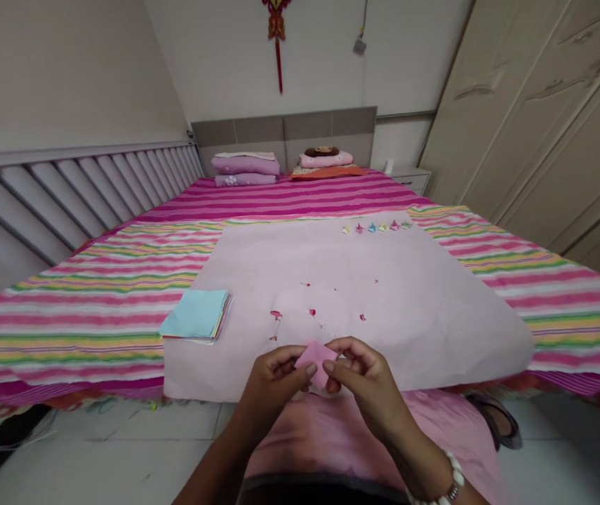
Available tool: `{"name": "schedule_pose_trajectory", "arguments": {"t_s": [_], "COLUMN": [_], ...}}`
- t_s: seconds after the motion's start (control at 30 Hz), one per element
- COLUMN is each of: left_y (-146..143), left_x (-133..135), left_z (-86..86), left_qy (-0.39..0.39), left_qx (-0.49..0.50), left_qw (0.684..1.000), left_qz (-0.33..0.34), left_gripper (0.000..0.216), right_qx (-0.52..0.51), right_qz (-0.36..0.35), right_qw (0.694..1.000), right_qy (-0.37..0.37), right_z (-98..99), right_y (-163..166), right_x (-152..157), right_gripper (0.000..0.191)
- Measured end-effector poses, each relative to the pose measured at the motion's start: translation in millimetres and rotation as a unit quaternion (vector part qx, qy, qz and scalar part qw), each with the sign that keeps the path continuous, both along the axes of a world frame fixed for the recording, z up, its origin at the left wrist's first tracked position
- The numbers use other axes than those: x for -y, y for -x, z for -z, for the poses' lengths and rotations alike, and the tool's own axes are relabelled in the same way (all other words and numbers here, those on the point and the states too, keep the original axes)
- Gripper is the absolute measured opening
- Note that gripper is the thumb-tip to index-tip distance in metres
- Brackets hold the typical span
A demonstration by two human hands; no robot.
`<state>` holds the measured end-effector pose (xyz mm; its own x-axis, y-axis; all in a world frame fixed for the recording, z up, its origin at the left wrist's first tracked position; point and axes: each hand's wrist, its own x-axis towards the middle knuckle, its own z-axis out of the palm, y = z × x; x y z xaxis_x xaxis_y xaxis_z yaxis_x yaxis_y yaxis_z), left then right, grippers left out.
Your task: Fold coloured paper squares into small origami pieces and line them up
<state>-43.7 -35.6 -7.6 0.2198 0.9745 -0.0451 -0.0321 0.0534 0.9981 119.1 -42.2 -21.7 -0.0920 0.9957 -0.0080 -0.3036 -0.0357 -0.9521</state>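
A small pink folded paper point(319, 356) is held up between both hands at the near edge of the pale sheet. My left hand point(277, 374) pinches its left side, the thumb lying on the front face. On the other side, my right hand point(361, 370) grips the paper's right edge between thumb and fingers. The fingertips behind the paper are partly hidden. To the left of the hands lies a stack of coloured paper squares point(194, 314), light blue on top.
The pale sheet point(278, 259) with small red marks covers part of a striped bed point(83, 294). Several little folded paper pieces point(372, 228) stand in a row at its far right. Folded bedding point(245, 167) is by the headboard. A shoe point(497, 419) lies on the floor at right.
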Motion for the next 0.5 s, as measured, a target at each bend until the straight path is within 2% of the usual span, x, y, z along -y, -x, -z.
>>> {"name": "schedule_pose_trajectory", "arguments": {"t_s": [0.13,0.33,0.5], "left_y": [2.3,0.2,6.4], "left_x": [2.8,4.7,4.6], "left_z": [1.0,1.1,-2.9], "left_qy": [0.006,0.009,0.025], "left_qx": [0.001,0.008,0.017], "left_qw": [1.000,1.000,0.999], "left_qz": [0.008,-0.029,0.027], "left_gripper": [0.024,0.019,0.024], "right_qx": [-0.012,-0.015,-0.033], "right_qz": [-0.010,-0.023,-0.035], "right_qw": [1.000,1.000,0.999], "right_qy": [0.009,0.009,-0.014], "right_z": [1.2,0.8,1.2], "right_y": [1.2,-0.9,-6.1], "right_x": [0.1,0.3,-0.4], "right_gripper": [0.019,0.013,0.004]}}
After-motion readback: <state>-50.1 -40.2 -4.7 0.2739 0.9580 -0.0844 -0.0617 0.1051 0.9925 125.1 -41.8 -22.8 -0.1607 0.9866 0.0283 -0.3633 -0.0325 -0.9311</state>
